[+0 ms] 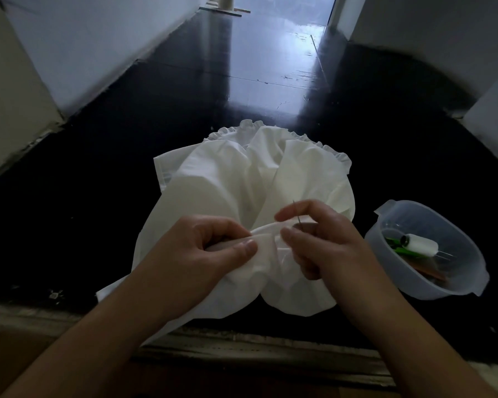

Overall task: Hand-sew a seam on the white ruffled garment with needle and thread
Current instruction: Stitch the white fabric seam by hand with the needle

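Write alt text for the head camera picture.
Two bare hands sew a white garment on a dark floor: left hand pinches a fold, right hand holds a needle. A plastic bowl with a thread spool sits right.

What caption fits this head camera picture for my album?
Left hand pinches the white garment while right hand holds a needle.

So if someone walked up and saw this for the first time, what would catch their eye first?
Most likely the white ruffled garment, bright against the dark floor in the middle of the view. Next, the two hands at its near edge: the left hand grips a fold of cloth, while the right hand pinches a thin needle. To the right stands a clear plastic bowl holding a spool of white thread.
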{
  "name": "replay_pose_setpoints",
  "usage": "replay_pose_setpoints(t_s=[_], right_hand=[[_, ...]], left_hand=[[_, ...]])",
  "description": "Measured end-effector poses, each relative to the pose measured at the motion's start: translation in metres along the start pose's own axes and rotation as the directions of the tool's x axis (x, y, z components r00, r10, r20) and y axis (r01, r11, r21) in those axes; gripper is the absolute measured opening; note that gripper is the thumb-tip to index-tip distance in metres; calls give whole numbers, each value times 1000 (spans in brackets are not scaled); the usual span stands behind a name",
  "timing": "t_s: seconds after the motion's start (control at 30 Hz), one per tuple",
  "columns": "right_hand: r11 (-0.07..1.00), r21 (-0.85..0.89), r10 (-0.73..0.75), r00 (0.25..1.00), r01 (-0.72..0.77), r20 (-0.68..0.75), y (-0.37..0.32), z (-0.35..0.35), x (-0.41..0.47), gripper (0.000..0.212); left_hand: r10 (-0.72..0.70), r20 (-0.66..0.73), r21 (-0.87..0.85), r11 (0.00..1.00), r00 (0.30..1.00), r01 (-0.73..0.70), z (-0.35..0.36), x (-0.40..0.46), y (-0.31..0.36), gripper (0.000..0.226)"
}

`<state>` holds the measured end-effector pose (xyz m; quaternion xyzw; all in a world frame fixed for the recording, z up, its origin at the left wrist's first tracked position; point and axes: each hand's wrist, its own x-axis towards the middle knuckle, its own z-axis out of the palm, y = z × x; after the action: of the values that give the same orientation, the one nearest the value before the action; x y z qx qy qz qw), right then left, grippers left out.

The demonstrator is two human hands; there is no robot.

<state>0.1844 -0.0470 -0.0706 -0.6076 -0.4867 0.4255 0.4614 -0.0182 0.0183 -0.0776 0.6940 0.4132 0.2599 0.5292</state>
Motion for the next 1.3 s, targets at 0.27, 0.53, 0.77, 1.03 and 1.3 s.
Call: replay_pose_setpoints(t_s=[0.27, 0.53, 0.77, 1.03, 1.3], right_hand=[[998, 53, -35, 999, 37, -41, -8, 0, -3, 16], [989, -96, -109, 993, 113, 43, -8, 5, -8, 21], [974, -188, -119, 991, 127, 55, -10, 7, -8, 20], [964, -230, -128, 991, 135, 47, -9, 9, -8, 20], [960, -249, -121, 992, 124, 27, -9, 10, -8, 20]], left_hand=[[-11, -29, -52, 999, 1000, 9, -1, -1, 1, 15], [-8, -30, -54, 999, 1000, 6, -2, -2, 2, 17], [-13, -10, -52, 999, 1000, 13, -2, -2, 4, 16], [9, -17, -21, 1000, 1000, -9, -2, -3, 4, 15], [21, -3, -9, 1000, 1000, -21, -1, -2, 3, 17]])
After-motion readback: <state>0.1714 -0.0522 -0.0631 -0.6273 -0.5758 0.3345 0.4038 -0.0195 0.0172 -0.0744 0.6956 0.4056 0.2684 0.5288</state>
